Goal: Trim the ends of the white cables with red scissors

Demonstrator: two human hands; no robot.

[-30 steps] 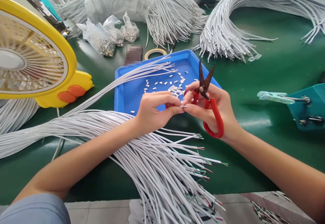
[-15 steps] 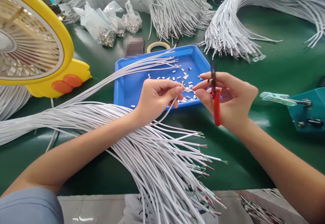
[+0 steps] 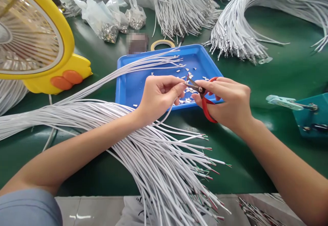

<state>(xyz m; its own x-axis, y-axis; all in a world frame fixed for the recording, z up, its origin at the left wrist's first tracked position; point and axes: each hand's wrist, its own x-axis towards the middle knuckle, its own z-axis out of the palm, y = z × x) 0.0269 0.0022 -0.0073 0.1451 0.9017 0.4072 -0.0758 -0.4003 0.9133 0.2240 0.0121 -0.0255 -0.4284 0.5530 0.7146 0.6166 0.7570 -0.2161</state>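
My left hand (image 3: 159, 96) is closed in a pinch on the end of one white cable (image 3: 167, 111) that curves up from the fanned bundle of white cables (image 3: 143, 151) under my forearm. My right hand (image 3: 228, 101) grips red-handled scissors (image 3: 202, 94), their dark blades pointing left and meeting the cable tip at my left fingertips. Both hands hover over the near edge of a blue tray (image 3: 130, 89) holding several small white offcuts (image 3: 188, 74) and a few cable ends.
A yellow duck-shaped fan (image 3: 33, 45) stands at the left. Clear bags of metal parts (image 3: 110, 31), a tape roll (image 3: 162, 43) and more cable bundles (image 3: 238, 31) lie at the back. A teal fixture (image 3: 307, 113) sits at the right on the green table (image 3: 269, 75).
The scissors swung from pointing upward to pointing left at the cable tip. My hands shifted slightly up the frame, over the tray's near edge; the view tilted a little.
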